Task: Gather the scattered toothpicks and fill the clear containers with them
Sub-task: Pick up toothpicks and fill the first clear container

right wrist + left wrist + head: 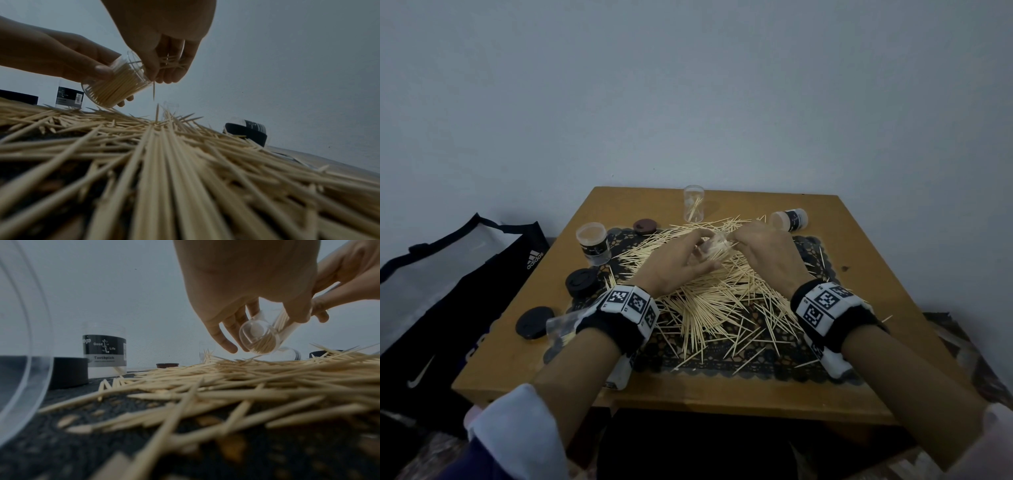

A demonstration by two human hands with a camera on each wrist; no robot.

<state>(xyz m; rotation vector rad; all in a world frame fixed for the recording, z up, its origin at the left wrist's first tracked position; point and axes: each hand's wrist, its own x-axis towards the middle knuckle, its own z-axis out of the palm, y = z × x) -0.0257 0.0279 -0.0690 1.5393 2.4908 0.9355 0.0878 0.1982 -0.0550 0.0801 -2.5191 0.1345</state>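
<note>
A big heap of pale wooden toothpicks (722,298) (257,382) (164,162) covers a dark lace mat on the table. My left hand (688,260) (257,318) grips a tilted clear container (714,245) (261,340) (115,87), partly filled with toothpicks, just above the heap. My right hand (750,240) (166,71) pinches a small bunch of toothpicks (170,62) at the container's mouth. One toothpick (154,91) hangs below the fingers.
An upright clear tube (694,202) with a few toothpicks stands at the back. A labelled jar (593,242) (104,350) stands left, another (791,219) (246,131) lies right. Dark lids (582,282) (534,322) (645,226) sit left; a clear container (561,325) lies by my left wrist. Bags (448,294) lie left of the wooden table (876,260).
</note>
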